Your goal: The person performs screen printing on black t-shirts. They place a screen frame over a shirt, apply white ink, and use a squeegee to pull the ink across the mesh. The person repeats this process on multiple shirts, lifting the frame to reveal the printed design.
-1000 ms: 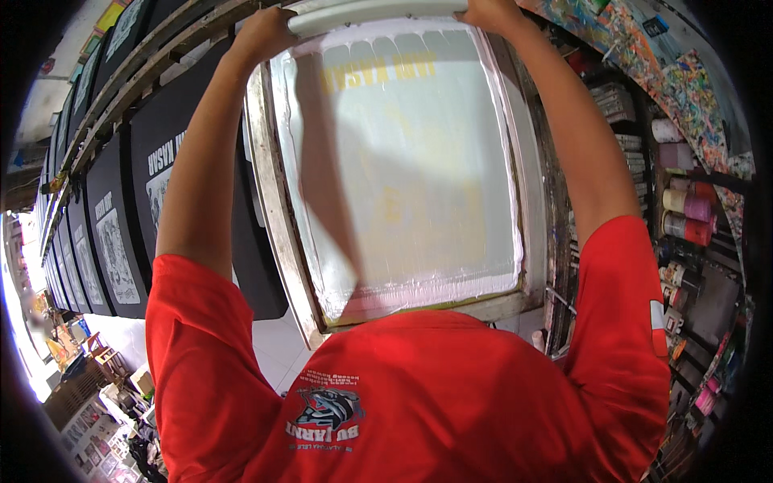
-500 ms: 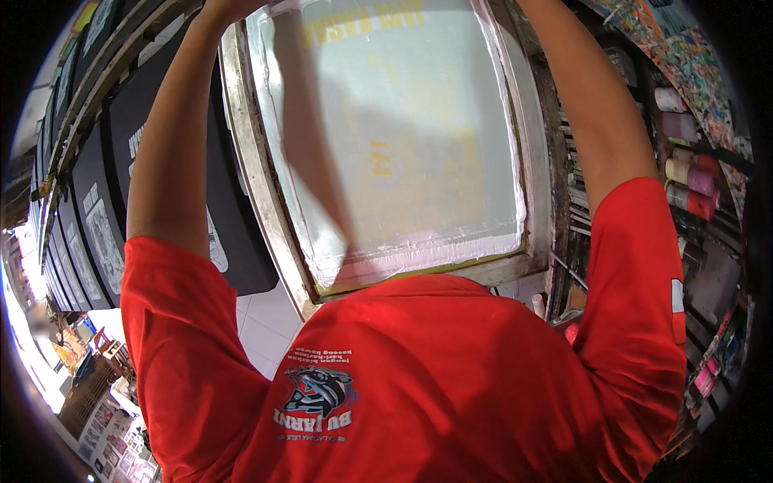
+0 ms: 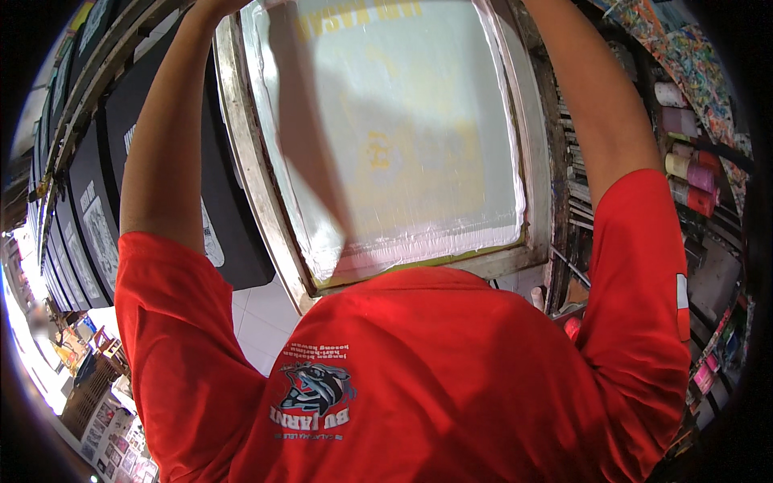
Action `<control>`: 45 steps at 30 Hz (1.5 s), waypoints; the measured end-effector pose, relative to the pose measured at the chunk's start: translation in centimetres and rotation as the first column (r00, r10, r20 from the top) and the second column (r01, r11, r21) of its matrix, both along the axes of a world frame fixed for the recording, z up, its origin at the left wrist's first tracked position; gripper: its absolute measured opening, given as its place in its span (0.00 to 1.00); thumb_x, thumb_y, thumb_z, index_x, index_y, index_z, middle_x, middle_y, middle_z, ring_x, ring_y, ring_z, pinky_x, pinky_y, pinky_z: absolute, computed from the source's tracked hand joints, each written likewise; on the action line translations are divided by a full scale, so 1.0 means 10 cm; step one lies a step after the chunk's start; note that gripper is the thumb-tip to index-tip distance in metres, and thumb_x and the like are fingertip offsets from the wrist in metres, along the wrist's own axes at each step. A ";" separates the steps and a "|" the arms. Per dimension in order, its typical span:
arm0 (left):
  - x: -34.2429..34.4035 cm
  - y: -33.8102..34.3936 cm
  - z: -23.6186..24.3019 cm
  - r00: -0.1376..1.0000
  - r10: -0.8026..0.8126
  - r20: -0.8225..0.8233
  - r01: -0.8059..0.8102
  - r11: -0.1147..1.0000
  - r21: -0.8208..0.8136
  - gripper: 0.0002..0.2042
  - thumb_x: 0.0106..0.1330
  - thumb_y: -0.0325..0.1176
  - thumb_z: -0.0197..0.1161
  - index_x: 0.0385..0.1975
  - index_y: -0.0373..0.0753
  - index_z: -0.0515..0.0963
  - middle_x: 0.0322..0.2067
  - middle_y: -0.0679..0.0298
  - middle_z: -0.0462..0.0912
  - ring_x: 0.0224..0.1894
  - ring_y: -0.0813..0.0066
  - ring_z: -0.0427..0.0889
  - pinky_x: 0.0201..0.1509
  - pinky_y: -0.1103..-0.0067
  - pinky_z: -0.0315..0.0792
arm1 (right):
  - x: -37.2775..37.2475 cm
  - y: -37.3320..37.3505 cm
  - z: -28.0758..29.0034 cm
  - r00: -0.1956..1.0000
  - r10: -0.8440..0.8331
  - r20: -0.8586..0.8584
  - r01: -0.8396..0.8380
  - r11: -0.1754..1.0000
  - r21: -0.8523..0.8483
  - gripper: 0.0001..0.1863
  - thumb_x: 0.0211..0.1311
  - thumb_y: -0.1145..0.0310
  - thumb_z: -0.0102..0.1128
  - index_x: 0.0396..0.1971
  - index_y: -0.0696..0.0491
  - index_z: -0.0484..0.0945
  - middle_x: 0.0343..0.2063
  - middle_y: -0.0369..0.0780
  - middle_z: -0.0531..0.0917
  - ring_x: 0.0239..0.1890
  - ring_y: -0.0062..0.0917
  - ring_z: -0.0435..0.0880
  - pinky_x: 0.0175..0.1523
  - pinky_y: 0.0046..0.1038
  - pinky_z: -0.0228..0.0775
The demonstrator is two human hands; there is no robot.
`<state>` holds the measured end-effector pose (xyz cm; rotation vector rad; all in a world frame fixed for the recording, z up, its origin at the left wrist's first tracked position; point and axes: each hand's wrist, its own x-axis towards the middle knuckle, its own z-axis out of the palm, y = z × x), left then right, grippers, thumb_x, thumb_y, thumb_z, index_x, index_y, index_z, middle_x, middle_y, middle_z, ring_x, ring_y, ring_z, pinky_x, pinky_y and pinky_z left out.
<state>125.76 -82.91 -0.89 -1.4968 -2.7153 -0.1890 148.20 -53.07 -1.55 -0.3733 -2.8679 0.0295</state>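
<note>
A screen-printing frame (image 3: 237, 129) lies in front of my chest, with worn, pale bars around a taut mesh (image 3: 419, 105). Faint yellowish lettering and shapes show in the mesh. Thick white ink (image 3: 435, 245) is smeared along the mesh's near edge and up both sides. Both my arms reach forward, one on each side of the frame. Only the wrist end of my left hand (image 3: 219, 6) shows at the top edge, near the frame's far left part; its fingers are cut off. My right hand lies beyond the picture's top, past the right forearm.
Dark printed panels (image 3: 161, 185) stand in a row on the left beside a rail. On the right, a rack holds several ink bottles (image 3: 688, 171) under a paint-splattered strip (image 3: 684, 60). White floor tiles (image 3: 264, 318) show between the panels and the frame.
The frame and my left forearm appear slightly farther left and up in the picture. My right forearm has shifted slightly to the right. The ink on the mesh looks the same.
</note>
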 end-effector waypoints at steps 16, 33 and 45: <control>0.20 -0.08 0.01 0.999 -0.052 -0.006 0.052 0.995 0.080 0.17 0.48 0.34 0.65 0.40 0.39 0.83 0.35 0.47 0.84 0.41 0.49 0.82 0.47 0.64 0.76 | 0.08 0.01 -0.08 0.997 0.048 -0.064 -0.044 0.997 0.061 0.20 0.40 0.63 0.69 0.37 0.54 0.84 0.32 0.53 0.84 0.38 0.46 0.83 0.45 0.40 0.76; 1.63 -1.23 -0.17 0.996 0.026 0.084 -0.021 0.998 -0.058 0.13 0.50 0.32 0.63 0.38 0.42 0.82 0.31 0.52 0.83 0.35 0.52 0.83 0.42 0.63 0.78 | 1.55 -1.20 0.08 0.995 0.024 0.097 -0.010 0.991 -0.133 0.10 0.47 0.69 0.62 0.32 0.49 0.81 0.31 0.45 0.83 0.38 0.43 0.82 0.43 0.42 0.73; 3.61 -2.63 -0.20 0.964 0.084 0.253 -0.100 0.994 0.050 0.14 0.47 0.22 0.63 0.37 0.40 0.81 0.37 0.58 0.84 0.39 0.58 0.83 0.42 0.69 0.78 | 3.42 -2.51 -0.12 0.995 0.024 0.095 0.000 0.969 -0.246 0.23 0.37 0.81 0.62 0.41 0.54 0.81 0.41 0.43 0.84 0.46 0.40 0.81 0.50 0.37 0.74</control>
